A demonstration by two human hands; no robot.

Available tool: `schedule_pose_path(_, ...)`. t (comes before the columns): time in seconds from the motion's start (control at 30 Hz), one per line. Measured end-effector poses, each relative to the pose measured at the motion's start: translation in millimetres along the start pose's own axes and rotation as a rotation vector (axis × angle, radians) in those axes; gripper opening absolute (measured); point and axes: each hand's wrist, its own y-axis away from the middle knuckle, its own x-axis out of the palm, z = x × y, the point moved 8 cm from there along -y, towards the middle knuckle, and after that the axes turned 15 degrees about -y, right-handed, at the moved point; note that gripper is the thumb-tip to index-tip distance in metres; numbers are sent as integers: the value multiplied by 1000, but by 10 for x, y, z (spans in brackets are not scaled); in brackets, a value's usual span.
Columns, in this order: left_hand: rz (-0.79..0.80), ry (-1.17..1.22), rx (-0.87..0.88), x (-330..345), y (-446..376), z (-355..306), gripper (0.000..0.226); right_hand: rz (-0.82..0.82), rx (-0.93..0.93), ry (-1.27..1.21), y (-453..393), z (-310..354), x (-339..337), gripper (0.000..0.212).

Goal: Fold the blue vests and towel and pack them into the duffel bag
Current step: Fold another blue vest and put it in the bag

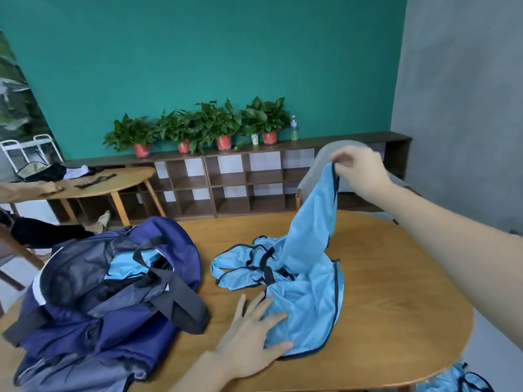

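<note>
A light blue vest (305, 301) with dark trim lies crumpled on the wooden table (396, 292). My right hand (358, 168) pinches one edge of it and holds that part lifted above the table. My left hand (254, 338) lies flat with spread fingers on the vest's near left corner. The navy duffel bag (93, 301) sits open on the table's left side, with light blue fabric (127, 267) showing inside under its grey straps. More blue cloth (455, 377) hangs below the table's near right edge.
A grey chair (319, 171) stands behind the table. A low shelf unit (226, 179) with potted plants and a bottle runs along the teal wall. A second round table (113, 182) at the left holds dark items, with a person's arm and legs nearby.
</note>
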Motion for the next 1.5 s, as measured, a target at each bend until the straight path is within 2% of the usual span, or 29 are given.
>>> schedule_pose_path(0.13,-143,42,-52,-321,63,-112,70,133,44,-1,398,-89,131,14)
schedule_pose_path(0.23,-370,276,-144,-870,-50,-134,55,196,7,12,556,15,224,7)
schedule_pose_path(0.33,-561,532,-202,-1505,-234,-192,56,260,-24,-15,613,199,334,4)
schedule_pose_path(0.43,-672,598,-250,-2026,-435,-186,58,309,-84,-25,652,405,425,3)
schedule_pose_path(0.57,-698,519,-300,-2367,-545,-94,26,328,-146,-47,660,580,427,5)
schedule_pose_path(0.63,-691,417,-317,-2440,-554,-45,19,328,-158,-39,640,598,405,8)
schedule_pose_path(0.73,-719,287,-300,-2540,-578,94,20,305,-168,35,599,552,365,11)
schedule_pose_path(0.97,-799,239,-270,-2867,-606,664,22,210,-16,193,467,23,266,8)
schedule_pose_path(1.1,-786,217,-272,-3012,-693,901,20,122,93,24,334,-49,244,4)
schedule_pose_path(1.2,-810,213,-307,-3242,-751,1022,20,93,186,-134,104,63,219,9)
schedule_pose_path(1.3,-855,296,-328,-3613,-780,1127,20,33,91,-234,-222,405,59,4)
schedule_pose_path(1.43,-965,404,-332,-4245,-669,1255,19,-33,-195,-30,-543,1147,-330,2)
schedule_pose_path(1.5,-1023,375,-331,-4574,-545,1266,21,-105,-341,29,-591,1555,-552,11)
